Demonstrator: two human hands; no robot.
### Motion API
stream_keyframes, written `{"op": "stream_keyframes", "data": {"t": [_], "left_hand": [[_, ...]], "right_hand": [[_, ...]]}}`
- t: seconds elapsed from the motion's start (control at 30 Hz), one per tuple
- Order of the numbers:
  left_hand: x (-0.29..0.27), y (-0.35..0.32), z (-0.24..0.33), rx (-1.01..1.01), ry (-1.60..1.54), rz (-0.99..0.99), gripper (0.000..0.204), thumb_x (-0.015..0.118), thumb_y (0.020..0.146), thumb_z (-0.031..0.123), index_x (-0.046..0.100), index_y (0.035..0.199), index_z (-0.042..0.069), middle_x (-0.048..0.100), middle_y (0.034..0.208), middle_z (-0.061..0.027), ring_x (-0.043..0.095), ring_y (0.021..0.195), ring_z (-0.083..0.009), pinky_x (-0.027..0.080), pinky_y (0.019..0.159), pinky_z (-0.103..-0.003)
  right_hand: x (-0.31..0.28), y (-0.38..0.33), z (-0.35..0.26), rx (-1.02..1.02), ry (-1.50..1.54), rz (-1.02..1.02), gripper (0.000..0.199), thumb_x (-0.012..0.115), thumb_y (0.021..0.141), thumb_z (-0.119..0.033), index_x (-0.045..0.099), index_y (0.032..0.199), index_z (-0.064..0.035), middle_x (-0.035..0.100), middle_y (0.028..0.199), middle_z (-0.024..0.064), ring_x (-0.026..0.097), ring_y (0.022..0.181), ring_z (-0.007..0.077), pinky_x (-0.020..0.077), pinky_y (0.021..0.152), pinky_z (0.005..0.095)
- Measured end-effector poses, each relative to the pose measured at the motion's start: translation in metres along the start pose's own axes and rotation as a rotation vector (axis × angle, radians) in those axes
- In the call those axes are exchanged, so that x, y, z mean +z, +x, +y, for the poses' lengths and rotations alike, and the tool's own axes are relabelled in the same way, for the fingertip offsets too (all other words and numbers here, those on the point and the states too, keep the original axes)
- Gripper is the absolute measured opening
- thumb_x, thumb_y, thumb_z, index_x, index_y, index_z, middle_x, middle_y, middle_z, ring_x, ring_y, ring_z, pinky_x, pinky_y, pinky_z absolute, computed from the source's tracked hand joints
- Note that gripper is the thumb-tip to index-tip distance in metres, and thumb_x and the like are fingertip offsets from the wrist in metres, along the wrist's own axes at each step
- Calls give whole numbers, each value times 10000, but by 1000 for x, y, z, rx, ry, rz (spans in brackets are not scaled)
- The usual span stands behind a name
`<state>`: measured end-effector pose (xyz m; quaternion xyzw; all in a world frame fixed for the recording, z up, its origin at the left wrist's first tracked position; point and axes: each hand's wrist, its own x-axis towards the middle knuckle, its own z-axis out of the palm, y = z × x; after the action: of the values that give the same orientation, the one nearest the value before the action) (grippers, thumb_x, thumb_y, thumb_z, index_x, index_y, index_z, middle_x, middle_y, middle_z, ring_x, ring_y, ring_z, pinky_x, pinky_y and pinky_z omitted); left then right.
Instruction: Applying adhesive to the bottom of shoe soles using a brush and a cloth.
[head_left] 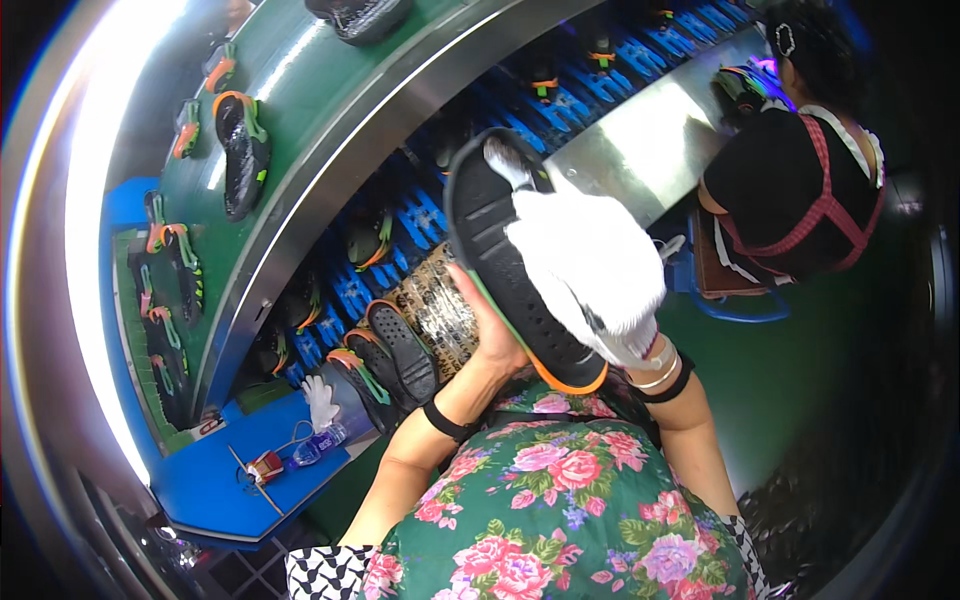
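My bare left hand (490, 325) grips a black shoe sole (490, 230) by its left edge, with the thumb along the side. The sole is tilted toward me and has raised bars, rows of small holes, an orange heel rim and a green side edge. Across its face lies my right hand (590, 265) in a white glove, fingers pointing to the toe end. A slim pale thing with a dark end (512, 165) sticks out from those fingers against the sole; its kind is not clear. The glove hides part of the sole.
Several black soles (405, 355) stand beside a brown taped carton (435, 305). A green conveyor (300, 60) carries shoes at left, above blue racks (350, 290). A blue table (225, 485) holds a bottle (318, 445) and glove (320, 402). A co-worker (800, 190) sits at right.
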<state>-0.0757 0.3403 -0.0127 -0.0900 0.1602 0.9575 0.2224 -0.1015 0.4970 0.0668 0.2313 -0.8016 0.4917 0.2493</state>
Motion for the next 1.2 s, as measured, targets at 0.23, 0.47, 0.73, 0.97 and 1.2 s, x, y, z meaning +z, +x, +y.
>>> {"op": "stream_keyframes", "data": {"t": [0.23,0.47,0.73,0.97,1.2], "left_hand": [[-36,4,0,-48,230,119,1041,230,882,905,451,1514,108,551,1457,-80,531,1323,-254,406,1138,-436],[-16,7,4,-66,465,293,1095,230,830,953,413,1542,142,525,1486,-111,494,1364,-315,366,1167,-501],[-29,17,9,-95,565,251,1210,227,745,1018,495,1444,67,598,1350,-158,575,1237,-325,466,1062,-497],[-36,18,13,-199,484,150,1222,229,734,1025,504,1427,57,610,1318,-164,586,1206,-325,478,1040,-493],[-38,11,14,-149,499,210,1234,231,723,1031,514,1411,46,621,1286,-171,598,1174,-326,491,1019,-489]], "right_hand": [[7,-12,-1,111,277,-42,389,709,899,-79,655,1267,34,697,1256,178,667,1149,310,512,1003,394],[20,-26,15,8,119,-11,380,761,844,-79,692,1207,10,728,1172,164,699,1061,308,548,923,399],[-1,2,12,32,266,57,247,740,798,1,768,1042,-22,759,1069,128,722,954,273,581,827,364],[-1,-5,10,35,467,24,218,726,822,-25,784,1030,-50,767,1021,121,733,926,284,593,825,375],[5,-21,15,-95,284,-33,237,749,816,-33,764,1052,-47,758,1060,106,719,941,255,589,809,357]]}}
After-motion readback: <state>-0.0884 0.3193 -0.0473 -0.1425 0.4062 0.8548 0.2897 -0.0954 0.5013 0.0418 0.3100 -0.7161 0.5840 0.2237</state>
